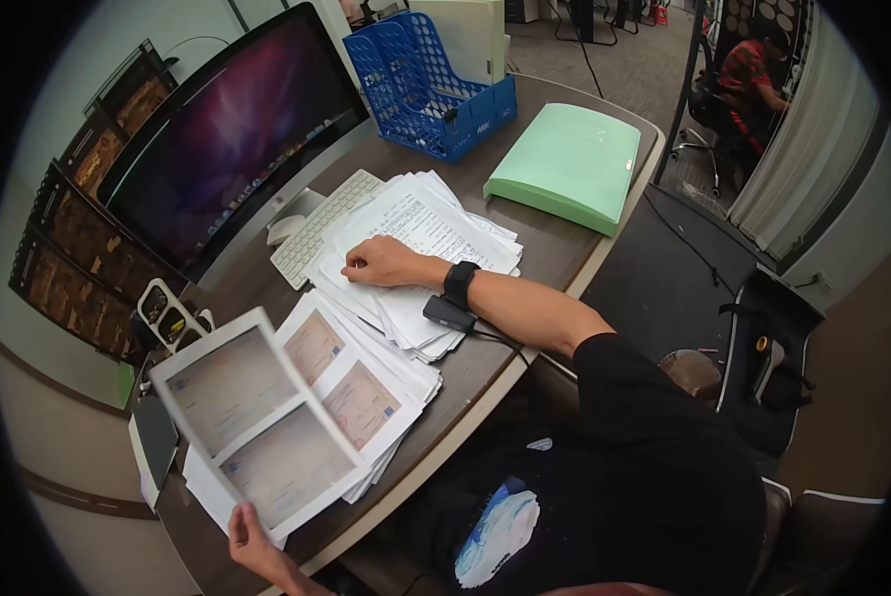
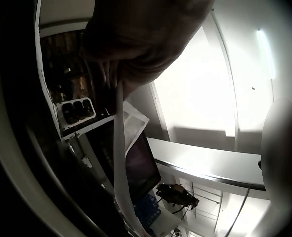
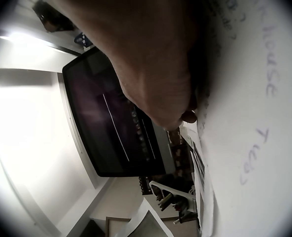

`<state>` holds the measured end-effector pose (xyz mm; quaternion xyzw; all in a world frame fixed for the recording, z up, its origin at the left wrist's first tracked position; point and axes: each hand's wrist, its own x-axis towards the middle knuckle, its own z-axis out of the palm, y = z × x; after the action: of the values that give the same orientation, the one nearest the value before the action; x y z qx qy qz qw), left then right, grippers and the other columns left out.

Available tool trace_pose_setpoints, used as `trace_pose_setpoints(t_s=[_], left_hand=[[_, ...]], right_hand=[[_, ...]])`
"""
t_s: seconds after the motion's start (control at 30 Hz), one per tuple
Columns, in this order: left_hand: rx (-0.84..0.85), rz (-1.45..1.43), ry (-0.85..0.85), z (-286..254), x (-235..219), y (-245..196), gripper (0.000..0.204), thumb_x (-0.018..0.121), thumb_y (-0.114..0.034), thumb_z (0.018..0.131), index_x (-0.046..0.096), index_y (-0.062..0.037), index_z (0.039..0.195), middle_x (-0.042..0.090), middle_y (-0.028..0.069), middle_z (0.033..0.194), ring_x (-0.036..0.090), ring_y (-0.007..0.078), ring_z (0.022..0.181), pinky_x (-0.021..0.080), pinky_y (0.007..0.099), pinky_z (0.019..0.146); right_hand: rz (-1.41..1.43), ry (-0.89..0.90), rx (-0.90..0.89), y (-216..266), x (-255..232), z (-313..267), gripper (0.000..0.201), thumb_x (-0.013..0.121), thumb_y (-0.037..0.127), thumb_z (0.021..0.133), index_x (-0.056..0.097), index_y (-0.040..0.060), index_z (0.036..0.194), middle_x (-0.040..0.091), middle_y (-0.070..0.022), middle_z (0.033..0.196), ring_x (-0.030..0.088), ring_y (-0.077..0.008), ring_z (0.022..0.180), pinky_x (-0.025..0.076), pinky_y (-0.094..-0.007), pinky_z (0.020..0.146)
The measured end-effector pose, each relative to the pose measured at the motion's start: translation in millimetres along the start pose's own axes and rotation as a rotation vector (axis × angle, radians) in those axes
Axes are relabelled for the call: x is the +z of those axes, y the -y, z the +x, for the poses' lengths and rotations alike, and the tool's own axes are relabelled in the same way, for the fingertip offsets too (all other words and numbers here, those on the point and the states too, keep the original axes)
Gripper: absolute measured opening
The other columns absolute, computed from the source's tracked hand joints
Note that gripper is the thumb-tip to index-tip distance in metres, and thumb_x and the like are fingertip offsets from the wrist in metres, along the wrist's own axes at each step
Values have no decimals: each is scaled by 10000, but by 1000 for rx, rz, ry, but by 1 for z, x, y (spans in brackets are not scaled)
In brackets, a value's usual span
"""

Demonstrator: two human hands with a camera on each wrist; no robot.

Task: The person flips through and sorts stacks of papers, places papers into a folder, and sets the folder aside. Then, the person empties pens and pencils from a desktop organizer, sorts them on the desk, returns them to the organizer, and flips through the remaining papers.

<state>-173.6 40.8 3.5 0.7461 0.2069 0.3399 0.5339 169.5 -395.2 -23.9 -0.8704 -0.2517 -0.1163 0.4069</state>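
In the head view my left hand (image 1: 251, 546) pinches the lower corner of a printed sheet of paper (image 1: 288, 415), which bears two greyish-brown document copies. The sheet is tilted up over a stack of similar printed sheets (image 1: 361, 405). Seen almost edge-on in the left wrist view, the sheet (image 2: 119, 148) runs down from the fingers. My right hand (image 1: 391, 263) rests with loosely curled fingers on a second, messy pile of papers (image 1: 425, 221). Handwriting shows on the paper (image 3: 254, 148) under this hand in the right wrist view.
A monitor (image 1: 237, 129) and a white keyboard (image 1: 328, 223) stand behind the papers, with a white mouse (image 1: 286, 229). Further right are a blue file rack (image 1: 445, 104) and a green file box (image 1: 569, 159). A white pen holder (image 1: 170, 316) stands left. Another person (image 1: 753, 84) sits in the background.
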Motion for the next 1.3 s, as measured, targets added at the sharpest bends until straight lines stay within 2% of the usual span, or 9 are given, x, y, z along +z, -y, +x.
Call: trace_pose_setpoints(t_s=[0.2, 0.33, 0.53, 0.6, 0.67, 0.77, 1.07, 1.2, 1.3], left_hand=[[-92, 31, -54, 23, -62, 11, 381, 756, -130, 1050, 700, 109, 1342, 768, 157, 1221, 702, 186, 1071, 565, 325, 976], [-90, 97, -161, 41, -104, 48, 390, 820, -80, 992, 721, 106, 1321, 787, 155, 1204, 728, 182, 1041, 573, 303, 968], [-87, 307, -140, 39, -117, 63, 368, 854, -126, 965, 761, 93, 1246, 811, 138, 1085, 744, 152, 992, 572, 267, 901], [-98, 404, -119, 37, -111, 61, 357, 845, -145, 958, 770, 51, 1247, 819, 158, 1115, 757, 188, 1014, 573, 319, 933], [175, 776, -222, 25, -87, 41, 359, 850, -167, 942, 776, 4, 1248, 801, 166, 1184, 748, 271, 1091, 548, 391, 1015], [342, 747, -198, 15, -59, 20, 352, 837, -185, 948, 770, -27, 1255, 777, 169, 1208, 721, 334, 1133, 517, 437, 1068], [121, 523, 474, -35, 81, -51, 477, 912, -236, 886, 720, -74, 1291, 772, 75, 912, 718, 183, 883, 530, 348, 875], [30, 408, 447, -40, 91, -59, 470, 910, -179, 880, 718, -69, 1294, 779, 83, 876, 712, 172, 821, 525, 336, 886], [72, 335, 343, -42, 83, -58, 389, 885, -129, 910, 732, -41, 1256, 813, 107, 898, 714, 115, 799, 522, 295, 723]], right_hand=[[29, -40, -87, -16, 4, -1, 312, 691, 277, 936, 822, 35, 1083, 813, -195, 1010, 776, -340, 896, 603, -440, 839], [-4, 66, -19, -1, -4, 1, 383, 732, 430, 958, 827, 75, 1068, 789, -203, 921, 751, -369, 860, 585, -464, 806], [-30, -63, -212, 9, -11, 1, 250, 746, 309, 998, 802, 69, 1040, 705, -140, 950, 685, -308, 900, 545, -428, 828], [-65, -25, -232, 10, -10, -5, 238, 751, 302, 993, 797, 76, 1051, 683, -134, 974, 673, -303, 945, 537, -425, 859], [-114, 10, -242, 6, -10, -3, 228, 755, 295, 988, 792, 82, 1062, 661, -128, 997, 661, -298, 991, 529, -421, 889], [-101, 56, -227, 0, -5, -8, 222, 760, 288, 980, 781, 102, 1099, 644, -127, 1034, 641, -297, 1061, 515, -422, 936], [-56, 82, -120, 9, -7, -7, 243, 752, 312, 987, 775, 106, 1115, 643, -117, 1013, 626, -281, 996, 518, -406, 917], [-51, 99, -98, 8, -7, -7, 232, 746, 310, 989, 777, 113, 1108, 644, -110, 996, 622, -271, 976, 518, -400, 900], [-34, 84, -92, 3, -7, -3, 234, 739, 311, 996, 777, 108, 1107, 645, -105, 985, 623, -267, 967, 517, -408, 877]])
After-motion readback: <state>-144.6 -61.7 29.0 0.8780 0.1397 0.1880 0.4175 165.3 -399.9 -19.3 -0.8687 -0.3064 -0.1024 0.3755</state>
